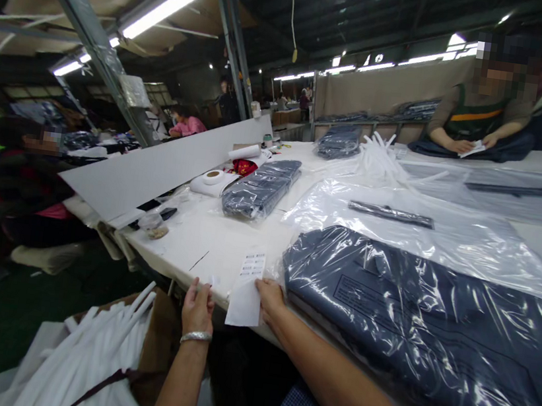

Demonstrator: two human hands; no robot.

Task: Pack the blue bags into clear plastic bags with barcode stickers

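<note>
My right hand [269, 299] pinches the edge of a white sheet of stickers [246, 293]. Rows of small printed stickers show on its upper part, while its lower part is blank and hangs over the table edge. To the left of the sheet, my left hand [198, 306], with a silver bangle on the wrist, has its fingers drawn together on a small pale sticker [213, 281], only faintly visible. Just right of my right hand lies a large dark blue-grey folded garment [411, 314] in a shiny clear plastic bag with printed text.
Beyond lie a stack of bagged dark garments [260, 188], a tape roll [213, 179], white foam tubes [381, 157] and flat plastic bags [471, 236]. A box of foam tubes [102, 347] stands below left. Across the table sits a co-worker [482, 117] holding something white.
</note>
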